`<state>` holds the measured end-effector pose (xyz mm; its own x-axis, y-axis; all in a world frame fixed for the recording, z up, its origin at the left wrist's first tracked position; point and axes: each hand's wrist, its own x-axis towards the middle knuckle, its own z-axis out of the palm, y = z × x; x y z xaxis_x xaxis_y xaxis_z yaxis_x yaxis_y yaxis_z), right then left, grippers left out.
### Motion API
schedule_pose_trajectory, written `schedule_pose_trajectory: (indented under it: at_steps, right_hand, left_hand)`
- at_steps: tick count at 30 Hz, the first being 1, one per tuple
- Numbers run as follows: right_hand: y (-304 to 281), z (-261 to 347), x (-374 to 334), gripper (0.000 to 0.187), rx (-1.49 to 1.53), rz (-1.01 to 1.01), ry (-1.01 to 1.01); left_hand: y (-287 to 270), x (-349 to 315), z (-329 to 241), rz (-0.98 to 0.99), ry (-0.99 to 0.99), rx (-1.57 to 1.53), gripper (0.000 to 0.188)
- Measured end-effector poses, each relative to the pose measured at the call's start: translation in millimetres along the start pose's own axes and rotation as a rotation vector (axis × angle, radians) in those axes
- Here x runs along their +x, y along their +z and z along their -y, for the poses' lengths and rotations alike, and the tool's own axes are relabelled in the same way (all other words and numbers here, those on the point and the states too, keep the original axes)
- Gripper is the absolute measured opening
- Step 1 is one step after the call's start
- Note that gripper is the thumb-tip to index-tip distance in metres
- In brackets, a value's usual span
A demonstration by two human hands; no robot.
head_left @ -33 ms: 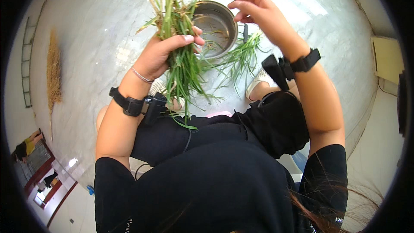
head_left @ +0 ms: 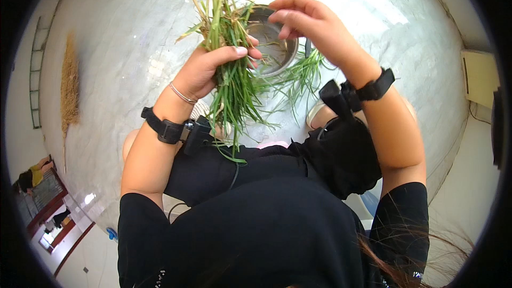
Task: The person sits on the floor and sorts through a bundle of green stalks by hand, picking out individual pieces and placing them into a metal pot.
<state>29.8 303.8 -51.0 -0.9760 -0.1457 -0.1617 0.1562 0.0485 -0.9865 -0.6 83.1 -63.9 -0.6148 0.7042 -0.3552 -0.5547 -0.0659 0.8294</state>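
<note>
My left hand (head_left: 210,66) is closed round a thick bunch of chives (head_left: 234,88). Pale, dry stalks and root ends stick up beyond my fist, while long green leaves hang toward my lap. To the right, my right hand (head_left: 304,18) hovers above the rim of a metal basin (head_left: 290,56), fingers bent and apart with nothing visible in them. A little water and some leaf scraps appear inside the basin, partly hidden by the bunch and my hand. More loose chives (head_left: 304,72) lie on the floor at the basin's right, beside a dark, narrow handle-like object (head_left: 308,47).
Pale marbled floor (head_left: 128,74) surrounds my feet. A straw broom (head_left: 69,85) lies at the left, near a ladder-like frame (head_left: 36,69). At the right stands a cream-coloured box (head_left: 477,77) by the wall. Black devices are strapped to both my wrists.
My right hand has shifted slightly left and down, closer to the chives. The bunch in my left hand sits slightly farther right in view; its grip looks the same.
</note>
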Motion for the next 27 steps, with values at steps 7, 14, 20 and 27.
schedule_pose_trajectory:
  at_steps: [7, 14, 20, 27]
  right_hand:
    - [35.2, -0.4, 16.9, 0.020, 0.023, 0.060, -0.139]
    - [41.9, -5.0, 29.8, 0.014, -0.040, 0.048, -0.203]
    - [32.1, -10.1, 32.9, 0.015, 0.065, -0.045, -0.083]
    - [19.7, -12.5, 30.2, 0.014, 0.461, 0.001, 0.128]
  left_hand:
    - [0.6, 1.9, -0.6, 0.017, 0.009, -0.075, 0.029]
    - [-7.6, 5.4, 3.7, -0.060, 0.020, -0.073, 0.026]
    - [-14.4, 4.6, 3.4, -0.220, 0.028, -0.199, 0.023]
    - [-26.5, 7.0, 11.2, -0.277, 0.129, -0.138, 0.014]
